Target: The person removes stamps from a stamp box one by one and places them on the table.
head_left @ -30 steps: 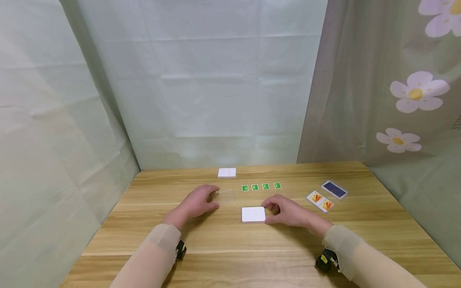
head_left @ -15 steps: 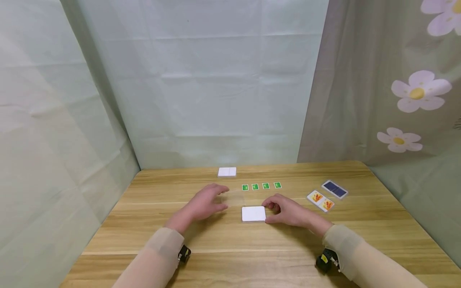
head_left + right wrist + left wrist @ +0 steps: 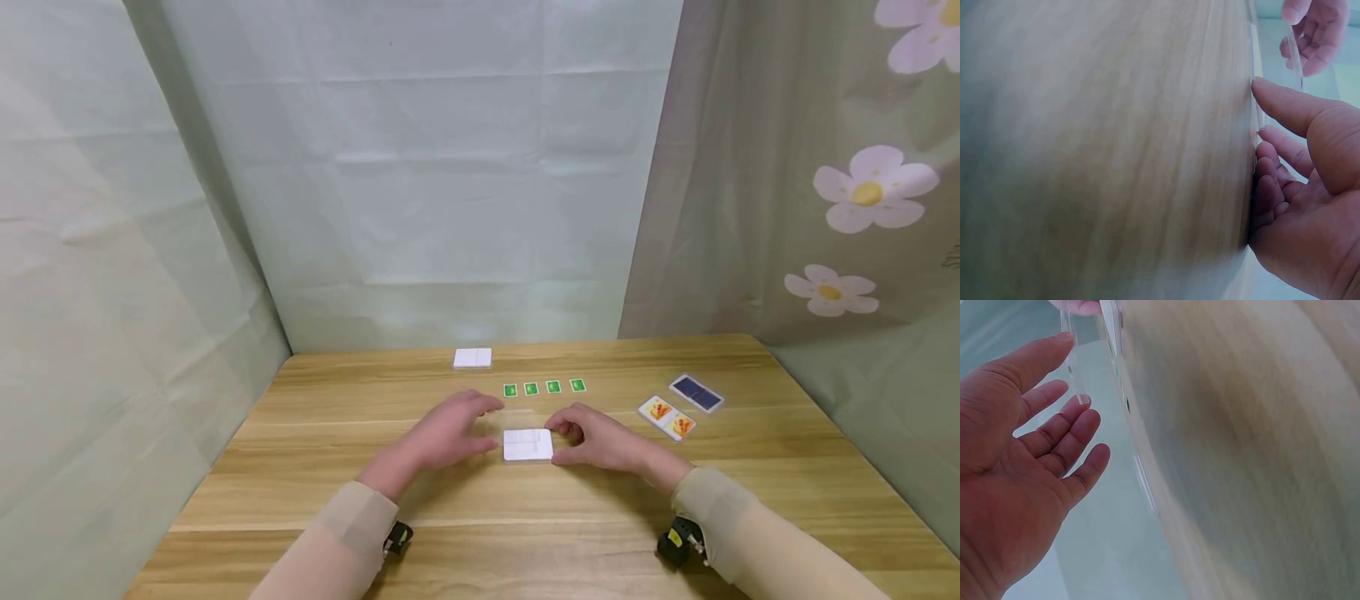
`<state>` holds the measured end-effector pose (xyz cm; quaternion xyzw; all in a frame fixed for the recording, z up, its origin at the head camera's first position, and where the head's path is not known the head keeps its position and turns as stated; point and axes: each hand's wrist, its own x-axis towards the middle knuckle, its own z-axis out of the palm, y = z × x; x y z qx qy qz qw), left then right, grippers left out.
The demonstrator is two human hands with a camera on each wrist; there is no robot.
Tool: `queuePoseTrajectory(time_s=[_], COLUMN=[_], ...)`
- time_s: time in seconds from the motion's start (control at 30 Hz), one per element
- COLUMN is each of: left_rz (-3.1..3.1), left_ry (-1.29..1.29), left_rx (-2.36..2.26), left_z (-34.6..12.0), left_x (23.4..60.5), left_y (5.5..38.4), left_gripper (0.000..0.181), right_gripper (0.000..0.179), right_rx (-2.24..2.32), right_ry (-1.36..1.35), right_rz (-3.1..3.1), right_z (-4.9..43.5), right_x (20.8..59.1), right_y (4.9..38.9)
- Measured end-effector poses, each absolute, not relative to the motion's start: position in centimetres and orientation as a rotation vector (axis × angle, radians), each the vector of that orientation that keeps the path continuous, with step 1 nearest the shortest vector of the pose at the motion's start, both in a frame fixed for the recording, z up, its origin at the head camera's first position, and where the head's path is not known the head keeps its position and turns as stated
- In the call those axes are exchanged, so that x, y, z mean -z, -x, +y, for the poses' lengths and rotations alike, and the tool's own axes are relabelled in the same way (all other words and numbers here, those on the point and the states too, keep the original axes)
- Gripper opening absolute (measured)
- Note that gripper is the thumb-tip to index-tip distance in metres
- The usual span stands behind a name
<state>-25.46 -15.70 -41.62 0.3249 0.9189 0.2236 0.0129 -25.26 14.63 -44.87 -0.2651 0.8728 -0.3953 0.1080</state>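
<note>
In the head view my left hand (image 3: 450,429) pinches a clear plastic cover by its left side, between thumb and fingertips. Seen edge-on in the left wrist view, this cover (image 3: 1072,359) hangs above the tabletop. It overlaps a shallow case with a white face (image 3: 527,452) lying flat on the table. My right hand (image 3: 600,439) grips that case at its right edge, thumb at the near corner and index finger at the far one. From the right wrist view, the same hand (image 3: 1304,156) rests low on the wood, its other fingers curled under.
Several small green picture cards (image 3: 532,389) lie in a row beyond the hands. A white-faced case (image 3: 472,358) sits at the table's back edge. To the right are a case with two orange food pictures (image 3: 667,418) and a dark blue one (image 3: 697,394). Curtains (image 3: 450,208) surround the table.
My left hand has carried the clear cover rightward, from beside the white-faced case to over it. The right hand has stayed in place on the case's edge.
</note>
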Motion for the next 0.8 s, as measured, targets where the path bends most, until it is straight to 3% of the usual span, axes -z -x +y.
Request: queuePoseTrajectory(time_s=[0.8], left_rz=[2.848], left_ry=[-1.020], left_rx=[-0.570], left_z=[-14.0], left_x=[43.0], left_y=[25.5], left_gripper=[0.052], right_gripper=[0.041], right_rx=[1.202], right_ry=[0.827], right_rz=[2.546], right_z=[14.9], right_x=[45.3], right_y=[25.6])
